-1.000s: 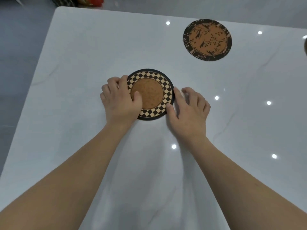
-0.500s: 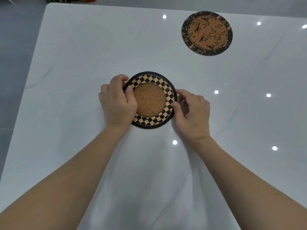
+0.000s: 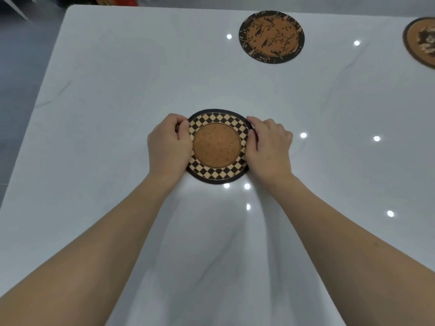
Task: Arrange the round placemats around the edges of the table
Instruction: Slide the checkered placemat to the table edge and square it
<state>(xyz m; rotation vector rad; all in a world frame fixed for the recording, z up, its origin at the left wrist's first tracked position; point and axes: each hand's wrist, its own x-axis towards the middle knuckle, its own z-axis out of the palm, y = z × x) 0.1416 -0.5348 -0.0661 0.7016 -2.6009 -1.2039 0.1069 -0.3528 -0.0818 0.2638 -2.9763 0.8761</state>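
Observation:
A round placemat with a black-and-tan checkered ring and a cork centre (image 3: 217,145) lies in the middle of the white table (image 3: 117,90). My left hand (image 3: 168,143) grips its left rim, fingers curled over the edge. My right hand (image 3: 269,144) grips its right rim the same way. A second round placemat with a dark branch-and-bird pattern (image 3: 271,36) lies near the far edge. A third placemat with a flower motif (image 3: 421,41) is cut off at the right edge of the view.
The table's left edge runs diagonally past grey floor (image 3: 21,67). Ceiling lights reflect as bright dots on the glossy top. Something red and dark sits beyond the far left corner (image 3: 113,0).
My hands have shifted from resting beside the checkered placemat to gripping both its sides. The placemat has come nearer to me, and a third placemat has come into view at the right.

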